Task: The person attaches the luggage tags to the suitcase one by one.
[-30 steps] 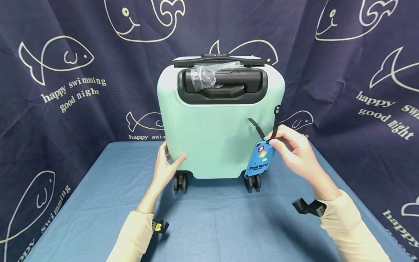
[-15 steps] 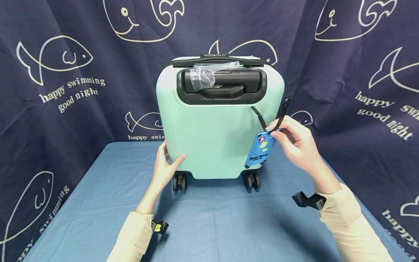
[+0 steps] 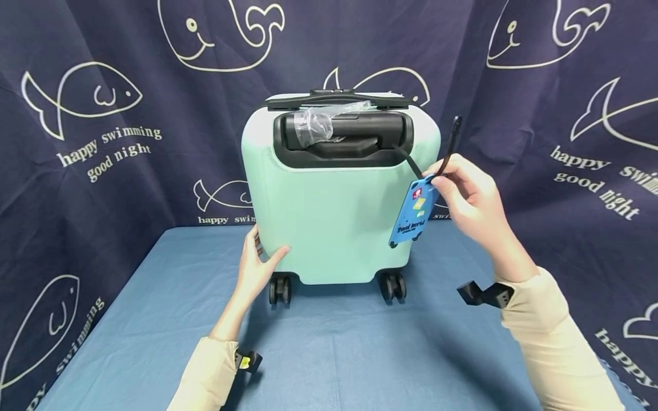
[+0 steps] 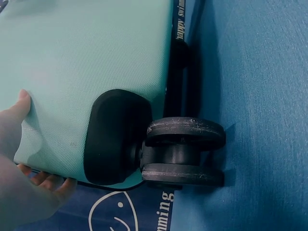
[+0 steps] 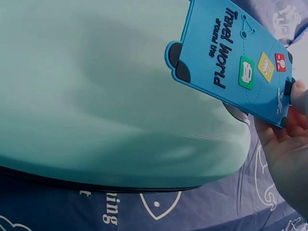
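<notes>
A mint-green suitcase (image 3: 329,228) stands upright on its black wheels (image 3: 393,286). My left hand (image 3: 254,265) grips its lower left edge, thumb on the facing side and fingers round the side. In the left wrist view that thumb (image 4: 21,106) lies just above a wheel (image 4: 183,149). My right hand (image 3: 473,200) pinches the top of a blue luggage tag (image 3: 413,211) in front of the suitcase's right side. Its black strap (image 3: 453,140) is unfastened, both ends sticking up. "Travel World" and small coloured patches show on the tag (image 5: 236,57) in the right wrist view.
Clear plastic wrap (image 3: 315,125) covers part of the black telescopic handle (image 3: 370,128) in its recess. A black carry handle (image 3: 336,100) crosses the suitcase top. Blue cloth (image 3: 329,348) covers the table, and a navy fish-print curtain (image 3: 113,171) hangs behind and at both sides.
My right hand has lifted the luggage tag upward along the suitcase's right side, and the strap ends have risen with it. My left hand keeps its hold. The head view has shifted slightly.
</notes>
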`<action>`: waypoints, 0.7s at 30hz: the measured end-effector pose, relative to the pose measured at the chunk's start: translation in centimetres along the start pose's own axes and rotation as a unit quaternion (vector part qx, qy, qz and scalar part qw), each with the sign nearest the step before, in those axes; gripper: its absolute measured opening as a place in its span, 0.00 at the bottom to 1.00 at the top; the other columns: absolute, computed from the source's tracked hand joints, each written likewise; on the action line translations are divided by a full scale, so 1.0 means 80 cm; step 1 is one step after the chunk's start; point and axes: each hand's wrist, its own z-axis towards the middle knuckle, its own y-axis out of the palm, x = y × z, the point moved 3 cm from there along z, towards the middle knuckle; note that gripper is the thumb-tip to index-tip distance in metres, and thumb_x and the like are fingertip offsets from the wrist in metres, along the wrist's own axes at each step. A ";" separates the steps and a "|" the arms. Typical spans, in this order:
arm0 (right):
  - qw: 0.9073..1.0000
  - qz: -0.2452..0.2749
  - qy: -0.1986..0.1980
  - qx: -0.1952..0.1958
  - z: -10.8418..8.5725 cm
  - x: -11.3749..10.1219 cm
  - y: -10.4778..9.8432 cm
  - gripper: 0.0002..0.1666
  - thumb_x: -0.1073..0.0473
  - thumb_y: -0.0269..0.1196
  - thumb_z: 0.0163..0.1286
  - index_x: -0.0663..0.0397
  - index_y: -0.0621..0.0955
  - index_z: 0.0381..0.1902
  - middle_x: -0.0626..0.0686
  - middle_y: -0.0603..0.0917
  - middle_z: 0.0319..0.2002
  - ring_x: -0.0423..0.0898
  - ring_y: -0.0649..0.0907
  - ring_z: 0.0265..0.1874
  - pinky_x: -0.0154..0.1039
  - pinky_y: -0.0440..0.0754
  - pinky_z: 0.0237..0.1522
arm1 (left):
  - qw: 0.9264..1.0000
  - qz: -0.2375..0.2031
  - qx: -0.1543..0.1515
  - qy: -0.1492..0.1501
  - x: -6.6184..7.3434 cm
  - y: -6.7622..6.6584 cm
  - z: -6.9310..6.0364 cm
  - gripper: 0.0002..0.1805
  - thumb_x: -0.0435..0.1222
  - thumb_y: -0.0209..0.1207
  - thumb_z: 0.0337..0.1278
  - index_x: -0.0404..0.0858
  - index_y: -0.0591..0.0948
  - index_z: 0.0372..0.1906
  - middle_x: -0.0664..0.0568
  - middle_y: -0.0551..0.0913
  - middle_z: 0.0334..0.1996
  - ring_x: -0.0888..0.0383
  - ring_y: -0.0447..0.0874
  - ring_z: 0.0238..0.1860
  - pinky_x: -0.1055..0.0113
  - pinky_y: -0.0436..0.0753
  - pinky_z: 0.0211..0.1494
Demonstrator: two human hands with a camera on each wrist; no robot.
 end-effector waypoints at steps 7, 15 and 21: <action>1.000 -0.009 0.016 0.002 0.021 0.002 -0.003 0.07 0.71 0.57 0.66 0.76 0.76 0.35 0.39 0.79 0.35 0.36 0.77 0.30 0.24 0.73 0.37 | 1.000 -0.003 -0.002 0.001 -0.001 0.001 -0.001 0.48 0.51 0.65 0.50 0.49 0.51 0.72 0.47 0.57 0.69 0.47 0.62 0.67 0.50 0.65 0.66; 0.998 -0.048 0.051 -0.004 0.047 -0.002 -0.003 0.04 0.75 0.53 0.66 0.75 0.74 0.36 0.34 0.77 0.33 0.36 0.74 0.29 0.25 0.70 0.34 | 1.000 -0.005 -0.007 0.001 -0.003 0.001 -0.001 0.48 0.51 0.65 0.50 0.49 0.51 0.72 0.47 0.56 0.69 0.46 0.61 0.67 0.48 0.64 0.67; 0.997 -0.033 0.064 -0.004 0.070 0.000 0.001 0.07 0.72 0.51 0.68 0.77 0.74 0.38 0.34 0.78 0.37 0.37 0.76 0.33 0.27 0.72 0.38 | 1.000 -0.004 -0.006 0.002 0.000 0.000 -0.001 0.48 0.51 0.65 0.50 0.48 0.51 0.72 0.47 0.56 0.69 0.46 0.61 0.67 0.49 0.64 0.67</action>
